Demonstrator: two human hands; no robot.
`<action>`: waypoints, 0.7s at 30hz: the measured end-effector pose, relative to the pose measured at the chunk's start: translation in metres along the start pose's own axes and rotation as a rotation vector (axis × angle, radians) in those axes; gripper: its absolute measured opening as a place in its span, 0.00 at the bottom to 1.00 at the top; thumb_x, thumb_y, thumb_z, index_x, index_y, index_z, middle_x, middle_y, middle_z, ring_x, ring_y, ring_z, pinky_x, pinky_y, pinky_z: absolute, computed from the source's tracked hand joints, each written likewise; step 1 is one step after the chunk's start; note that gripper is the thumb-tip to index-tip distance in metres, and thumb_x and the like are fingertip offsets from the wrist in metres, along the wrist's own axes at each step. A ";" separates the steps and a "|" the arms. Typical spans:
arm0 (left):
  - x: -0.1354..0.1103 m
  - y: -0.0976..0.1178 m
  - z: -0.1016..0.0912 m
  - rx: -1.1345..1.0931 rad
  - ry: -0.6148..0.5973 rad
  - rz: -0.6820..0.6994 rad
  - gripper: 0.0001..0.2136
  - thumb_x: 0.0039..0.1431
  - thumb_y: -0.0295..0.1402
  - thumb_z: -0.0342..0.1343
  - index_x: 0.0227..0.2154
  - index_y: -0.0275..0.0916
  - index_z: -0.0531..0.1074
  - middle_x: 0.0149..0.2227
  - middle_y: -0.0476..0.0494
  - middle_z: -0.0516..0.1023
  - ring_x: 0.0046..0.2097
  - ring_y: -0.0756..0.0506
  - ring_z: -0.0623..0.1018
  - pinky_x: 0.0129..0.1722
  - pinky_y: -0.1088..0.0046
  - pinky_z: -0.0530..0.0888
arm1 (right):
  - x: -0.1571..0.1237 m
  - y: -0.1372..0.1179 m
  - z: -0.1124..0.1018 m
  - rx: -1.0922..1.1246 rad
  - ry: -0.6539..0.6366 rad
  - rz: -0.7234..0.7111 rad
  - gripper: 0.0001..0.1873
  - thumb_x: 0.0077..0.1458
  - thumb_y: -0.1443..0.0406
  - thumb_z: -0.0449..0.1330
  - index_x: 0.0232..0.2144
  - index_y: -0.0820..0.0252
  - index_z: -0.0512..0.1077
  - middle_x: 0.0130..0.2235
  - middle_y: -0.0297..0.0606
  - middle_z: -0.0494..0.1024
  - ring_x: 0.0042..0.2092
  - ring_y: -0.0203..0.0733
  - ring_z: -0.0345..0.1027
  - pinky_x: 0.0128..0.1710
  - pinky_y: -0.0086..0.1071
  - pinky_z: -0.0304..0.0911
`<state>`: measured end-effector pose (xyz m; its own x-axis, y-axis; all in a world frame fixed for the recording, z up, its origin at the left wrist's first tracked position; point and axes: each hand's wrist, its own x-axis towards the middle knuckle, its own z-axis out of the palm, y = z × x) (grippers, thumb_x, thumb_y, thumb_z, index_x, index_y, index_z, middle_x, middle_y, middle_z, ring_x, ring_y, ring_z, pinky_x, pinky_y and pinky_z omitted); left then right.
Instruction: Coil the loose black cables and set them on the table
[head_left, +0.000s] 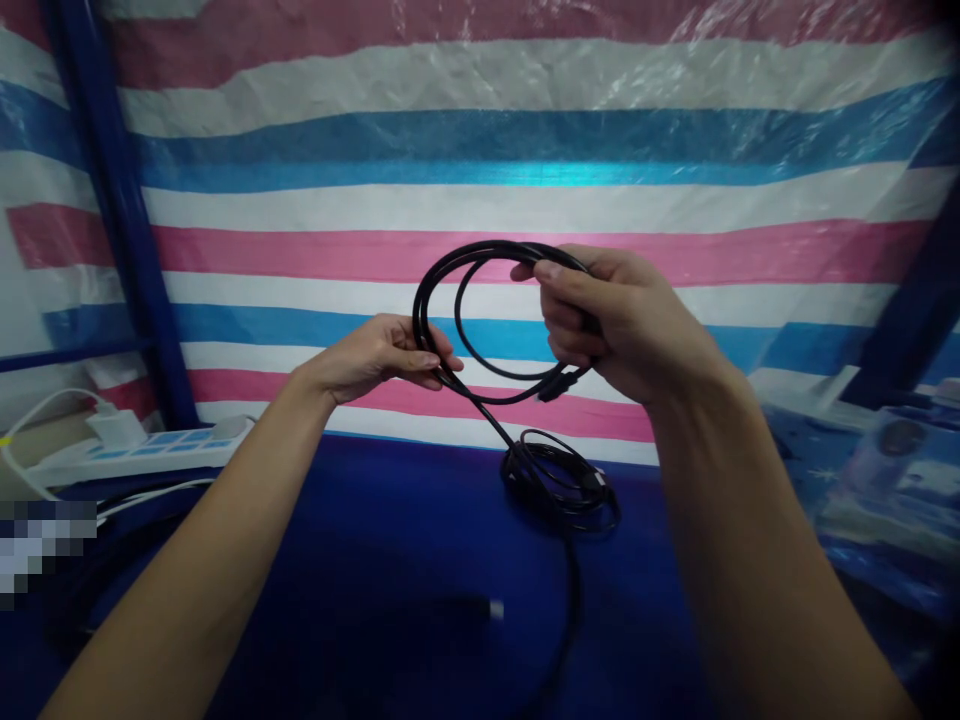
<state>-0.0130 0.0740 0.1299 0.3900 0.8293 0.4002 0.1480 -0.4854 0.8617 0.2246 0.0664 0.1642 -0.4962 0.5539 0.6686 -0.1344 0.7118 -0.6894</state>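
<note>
Loops of a black cable (424,290) hang in the air between my two hands. My right hand (592,300) grips the top right of the loops, its thumb pressed over the strands. Below it a dark plug (556,384) dangles at the lower right of the loops. My left hand (401,352) pinches the cable at the lower left of the coil. From there the cable's free length runs down to the right, over the table and toward me. Under my right hand, a second coiled black cable (559,485) lies on the table.
A blue tabletop (360,560) carries a cable end with a pale metal plug (495,608). At left are a white power strip (150,452) with an adapter (118,428) and more cables. Clear plastic packaging (892,470) stands at right, before a striped sheet (300,210).
</note>
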 end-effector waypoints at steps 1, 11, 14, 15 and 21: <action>-0.001 -0.001 -0.002 -0.029 -0.050 -0.001 0.08 0.50 0.26 0.62 0.34 0.33 0.74 0.37 0.39 0.80 0.37 0.45 0.80 0.38 0.72 0.77 | 0.002 0.001 0.000 -0.038 0.036 0.005 0.06 0.57 0.65 0.56 0.33 0.64 0.69 0.19 0.25 0.51 0.17 0.25 0.43 0.14 0.24 0.42; 0.010 -0.007 0.025 -0.274 -0.043 0.134 0.15 0.51 0.23 0.61 0.42 0.37 0.68 0.34 0.44 0.79 0.35 0.48 0.79 0.36 0.74 0.77 | 0.015 0.022 -0.002 0.209 0.385 0.057 0.01 0.55 0.72 0.54 0.32 0.65 0.66 0.17 0.22 0.46 0.17 0.25 0.36 0.14 0.23 0.36; 0.015 -0.009 0.035 -0.229 0.005 0.067 0.15 0.52 0.23 0.59 0.43 0.37 0.65 0.35 0.42 0.78 0.36 0.46 0.79 0.35 0.70 0.77 | 0.016 0.023 -0.001 0.300 0.446 0.067 0.03 0.55 0.73 0.52 0.32 0.64 0.65 0.17 0.22 0.45 0.17 0.25 0.35 0.14 0.24 0.35; 0.016 -0.009 0.038 -0.213 0.033 0.070 0.15 0.52 0.23 0.58 0.43 0.37 0.65 0.34 0.42 0.78 0.35 0.46 0.79 0.35 0.70 0.76 | 0.016 0.024 -0.001 0.322 0.467 0.072 0.02 0.55 0.73 0.52 0.32 0.63 0.64 0.17 0.22 0.44 0.17 0.26 0.34 0.14 0.24 0.34; 0.021 -0.005 0.056 -0.078 0.219 -0.037 0.24 0.51 0.28 0.58 0.49 0.38 0.55 0.36 0.38 0.76 0.31 0.44 0.78 0.37 0.61 0.75 | 0.018 0.028 0.005 0.337 0.562 -0.002 0.02 0.53 0.69 0.54 0.30 0.59 0.62 0.19 0.23 0.42 0.18 0.28 0.34 0.15 0.27 0.36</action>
<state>0.0455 0.0779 0.1168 0.1776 0.8907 0.4185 0.0850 -0.4376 0.8952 0.2078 0.0941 0.1557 0.0160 0.7589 0.6510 -0.4421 0.5893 -0.6762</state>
